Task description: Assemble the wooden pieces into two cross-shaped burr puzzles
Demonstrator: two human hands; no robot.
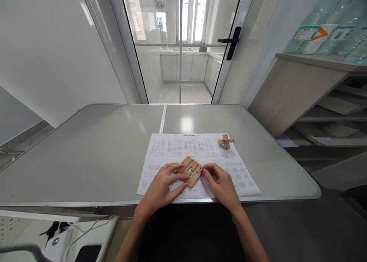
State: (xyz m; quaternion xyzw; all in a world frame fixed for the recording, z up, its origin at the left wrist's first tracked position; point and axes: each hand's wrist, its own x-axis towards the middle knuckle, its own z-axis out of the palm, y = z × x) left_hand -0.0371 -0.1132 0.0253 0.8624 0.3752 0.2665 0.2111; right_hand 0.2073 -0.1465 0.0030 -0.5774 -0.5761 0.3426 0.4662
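Note:
Several flat tan wooden puzzle pieces (191, 170) lie side by side at a slant on a printed paper sheet. Oval slots and dark marks show on them, one like a 2. My left hand (164, 183) is spread at their left, its fingertips resting on the pieces and its thumb by their lower edge. From the right, my right hand (220, 181) pinches the outer edge of the rightmost piece between thumb and index finger. Part of the leftmost piece is hidden under my left fingers. An assembled wooden cross-shaped puzzle (226, 141) sits at the sheet's upper right.
The paper sheet (160, 147), covered in small diagrams, lies on a grey table (86, 158) near its front edge. A glass door (197, 70) stands behind. Large plastic bottles (321, 32) top a shelf unit at right. A phone (88, 253) and cables are at lower left.

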